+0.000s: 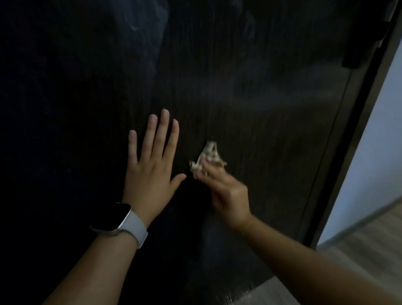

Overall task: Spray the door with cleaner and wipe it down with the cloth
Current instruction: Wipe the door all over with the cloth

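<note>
**Door wiped low, panel braced**

A crumpled cloth [207, 157] is pinched in the right hand [225, 194] and pressed to the dark door [250, 87]. Just left, the left hand [152, 166] is laid flat, fingers spread, probably to steady the panel. Free room is left up and right, to the door's edge; the floor [385, 245] lies near.

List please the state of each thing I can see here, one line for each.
Door: dark, streaked with wet smears.
Cloth: crumpled, pressed on the door.
Right hand: gripping the cloth, blurred.
Left hand: open, flat on the door.
Watch: on the left wrist, screen dark.
</note>
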